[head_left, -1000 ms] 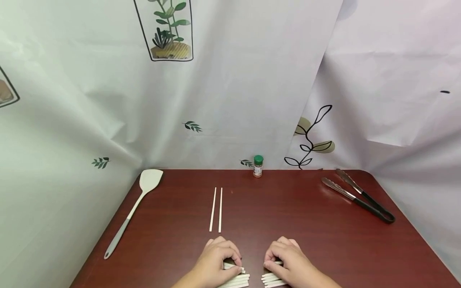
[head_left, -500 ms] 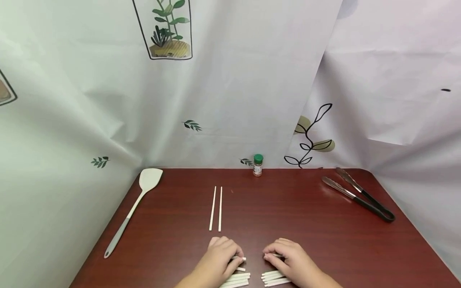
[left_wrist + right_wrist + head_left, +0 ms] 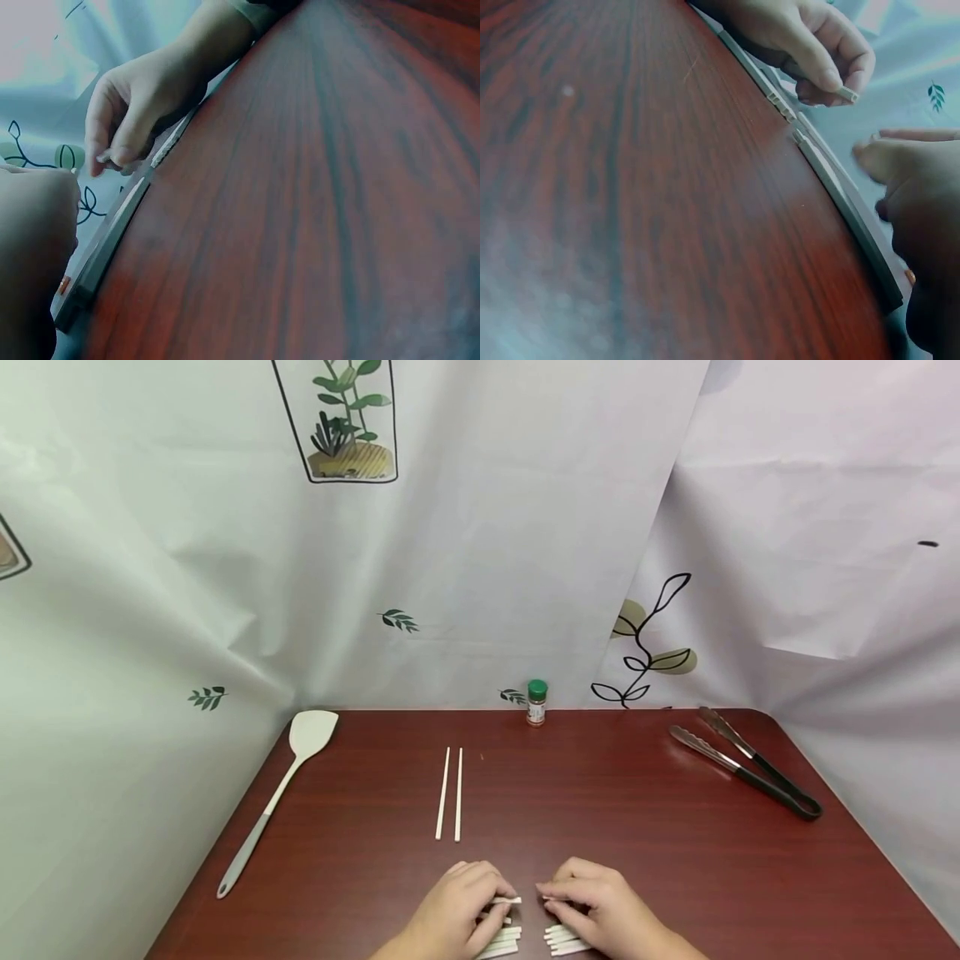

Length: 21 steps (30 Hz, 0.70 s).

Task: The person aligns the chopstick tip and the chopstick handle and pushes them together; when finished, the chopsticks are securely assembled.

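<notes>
At the near side of the table, my left hand (image 3: 461, 910) pinches a pale chopstick (image 3: 512, 901) between thumb and fingers; its square end pokes out in the right wrist view. Facing it across a narrow gap, my right hand (image 3: 600, 906) pinches another thin pale stick, whose tip (image 3: 103, 157) shows in the left wrist view. Beneath the left hand lies a group of several chopsticks (image 3: 501, 946), and beneath the right hand a second group (image 3: 566, 941). The palms partly cover both groups. Farther off, two chopsticks (image 3: 459, 795) lie side by side, lengthwise.
A white spatula (image 3: 285, 785) with a grey handle lies along the left edge of the dark red table (image 3: 600, 793). Open tongs (image 3: 757, 777) lie at the right. A green-capped spice jar (image 3: 536, 703) stands at the back, before a patterned cloth.
Both hands have lifted chopsticks off the near groups and come closer together, leaving a smaller gap. More of the groups shows beneath them. The two far chopsticks, spatula, jar and tongs stay put.
</notes>
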Each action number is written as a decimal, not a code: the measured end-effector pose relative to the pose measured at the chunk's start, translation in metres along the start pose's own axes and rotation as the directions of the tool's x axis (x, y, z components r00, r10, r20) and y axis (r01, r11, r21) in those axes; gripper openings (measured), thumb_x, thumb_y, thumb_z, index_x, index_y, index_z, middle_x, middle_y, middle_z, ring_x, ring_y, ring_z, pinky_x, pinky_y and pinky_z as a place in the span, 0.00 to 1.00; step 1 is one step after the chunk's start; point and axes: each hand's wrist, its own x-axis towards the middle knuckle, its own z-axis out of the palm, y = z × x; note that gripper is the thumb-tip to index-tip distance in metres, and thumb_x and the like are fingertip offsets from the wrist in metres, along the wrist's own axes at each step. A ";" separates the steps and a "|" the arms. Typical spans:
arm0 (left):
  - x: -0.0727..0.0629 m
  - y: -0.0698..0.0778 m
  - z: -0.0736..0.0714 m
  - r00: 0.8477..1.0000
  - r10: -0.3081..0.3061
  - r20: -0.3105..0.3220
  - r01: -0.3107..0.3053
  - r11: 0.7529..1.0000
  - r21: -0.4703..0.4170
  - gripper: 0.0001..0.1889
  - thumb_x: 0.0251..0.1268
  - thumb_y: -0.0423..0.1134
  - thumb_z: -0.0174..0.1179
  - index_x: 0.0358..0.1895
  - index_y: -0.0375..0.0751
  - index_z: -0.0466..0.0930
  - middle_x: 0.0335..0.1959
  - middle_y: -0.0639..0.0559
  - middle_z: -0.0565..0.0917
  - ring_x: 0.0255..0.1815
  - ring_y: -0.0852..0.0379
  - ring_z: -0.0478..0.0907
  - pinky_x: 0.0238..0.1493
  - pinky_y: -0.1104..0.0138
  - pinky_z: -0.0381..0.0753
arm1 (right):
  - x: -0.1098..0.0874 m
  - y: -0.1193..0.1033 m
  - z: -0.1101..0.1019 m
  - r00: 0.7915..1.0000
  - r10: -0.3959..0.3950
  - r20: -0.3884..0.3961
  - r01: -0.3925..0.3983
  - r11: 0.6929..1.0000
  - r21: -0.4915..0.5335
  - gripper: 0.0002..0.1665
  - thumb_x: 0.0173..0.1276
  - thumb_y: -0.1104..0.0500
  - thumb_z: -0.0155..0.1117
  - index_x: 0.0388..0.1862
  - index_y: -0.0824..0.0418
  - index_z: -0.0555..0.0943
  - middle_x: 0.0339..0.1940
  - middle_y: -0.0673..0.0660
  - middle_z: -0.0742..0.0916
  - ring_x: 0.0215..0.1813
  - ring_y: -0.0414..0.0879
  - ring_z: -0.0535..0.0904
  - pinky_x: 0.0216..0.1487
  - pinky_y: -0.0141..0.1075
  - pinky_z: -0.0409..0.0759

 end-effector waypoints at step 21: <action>-0.002 0.000 0.004 1.000 0.006 -0.003 -0.007 0.997 -0.071 0.05 0.72 0.37 0.66 0.46 0.52 0.83 0.42 0.65 0.82 0.41 0.72 0.78 0.50 0.76 0.75 | 0.006 -0.008 0.007 0.998 -0.043 -0.041 0.042 0.999 -0.007 0.11 0.62 0.66 0.82 0.43 0.60 0.92 0.34 0.47 0.90 0.36 0.35 0.83 0.42 0.20 0.79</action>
